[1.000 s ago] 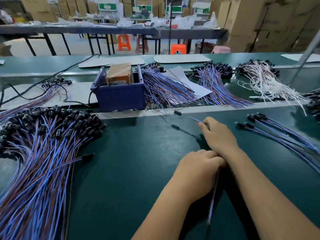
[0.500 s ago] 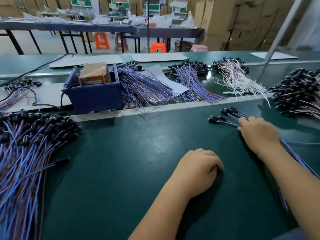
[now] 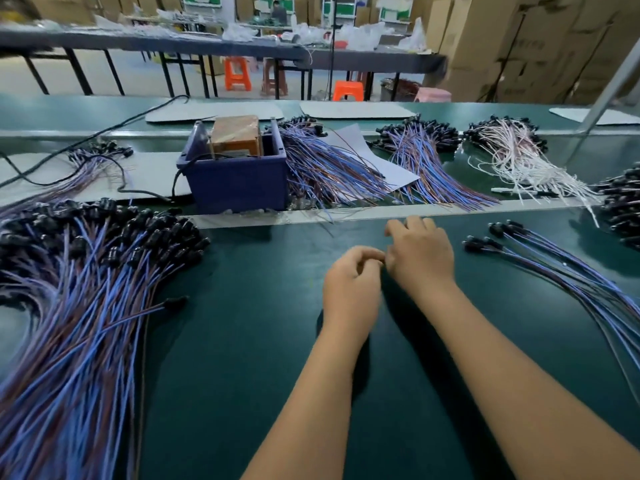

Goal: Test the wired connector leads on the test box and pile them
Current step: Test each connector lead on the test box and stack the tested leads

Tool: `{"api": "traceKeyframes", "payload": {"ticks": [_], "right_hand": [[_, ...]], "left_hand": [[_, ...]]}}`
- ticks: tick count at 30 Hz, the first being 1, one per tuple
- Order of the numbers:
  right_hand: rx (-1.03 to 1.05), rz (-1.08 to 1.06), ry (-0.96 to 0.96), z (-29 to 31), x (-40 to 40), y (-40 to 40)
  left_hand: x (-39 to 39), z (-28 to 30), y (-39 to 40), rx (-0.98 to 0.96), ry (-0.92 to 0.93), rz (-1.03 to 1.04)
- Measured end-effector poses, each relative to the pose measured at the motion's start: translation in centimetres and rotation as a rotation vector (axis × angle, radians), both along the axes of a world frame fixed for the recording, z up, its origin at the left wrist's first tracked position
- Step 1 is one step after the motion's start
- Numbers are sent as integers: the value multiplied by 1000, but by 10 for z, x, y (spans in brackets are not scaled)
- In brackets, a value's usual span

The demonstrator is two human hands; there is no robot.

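Hands meeting mid-mat, right hand [image 3: 420,252] back from small lead bundle [image 3: 554,268], left hand [image 3: 351,284] curled, grasp unclear

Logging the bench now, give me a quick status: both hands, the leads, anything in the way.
Left hand and right hand together mid-mat, fingers curled, grip unclear. Small lead group lies right, big pile left. Test box path unobstructed.

On the worktop [image 3: 242,341], a big pile of leads [image 3: 79,306] lies left, a few leads [image 3: 554,271] right, both hands [image 3: 388,268] between them; the test box [image 3: 239,168] sits behind.
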State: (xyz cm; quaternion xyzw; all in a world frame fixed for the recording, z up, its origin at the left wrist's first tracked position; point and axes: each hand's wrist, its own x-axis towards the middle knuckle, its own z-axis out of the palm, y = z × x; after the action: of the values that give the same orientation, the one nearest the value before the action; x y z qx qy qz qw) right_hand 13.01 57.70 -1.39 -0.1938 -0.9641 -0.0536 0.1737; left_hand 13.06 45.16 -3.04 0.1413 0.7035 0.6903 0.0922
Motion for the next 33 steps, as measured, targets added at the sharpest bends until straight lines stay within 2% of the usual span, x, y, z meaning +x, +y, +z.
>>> {"api": "traceKeyframes", "payload": {"ticks": [7, 9, 11, 13, 16, 19, 21, 24, 26, 27, 29, 31, 33], "right_hand": [[-466, 253, 132, -8, -46, -104], [-555, 433, 311, -3, -50, -132], [-570, 616, 505, 6, -53, -155], [-583, 715, 626, 12, -58, -172], [-704, 746, 701, 8, -63, -191], [-1017, 662, 737, -4, -64, -197], [-1075, 631, 647, -11, -66, -192], [-1027, 802, 224, -16, -68, -186], [-846, 902, -45, -18, -70, -189], [-688, 937, -99, -18, -70, -192], [-435, 977, -92, -17, -70, -199], [-374, 963, -48, -14, -68, -203], [-424, 902, -36, -13, -67, -202]], "left_hand": [[-62, 1, -69, 65, 29, 472], [-77, 0, -85, 131, 20, 543], [-84, 1, -94, 192, 13, 530], [-86, 3, -99, 244, 24, 574], [-89, 9, -110, 347, 87, 803], [-87, 21, -126, 443, 250, 919], [-86, 27, -136, 472, 361, 976], [-91, 32, -153, 526, 406, 1067], [-93, 35, -160, 533, 434, 1105], [-93, 36, -161, 524, 451, 1106], [-93, 35, -158, 489, 472, 1082], [-91, 32, -152, 428, 468, 1041], [-91, 27, -148, 370, 484, 990]]}}
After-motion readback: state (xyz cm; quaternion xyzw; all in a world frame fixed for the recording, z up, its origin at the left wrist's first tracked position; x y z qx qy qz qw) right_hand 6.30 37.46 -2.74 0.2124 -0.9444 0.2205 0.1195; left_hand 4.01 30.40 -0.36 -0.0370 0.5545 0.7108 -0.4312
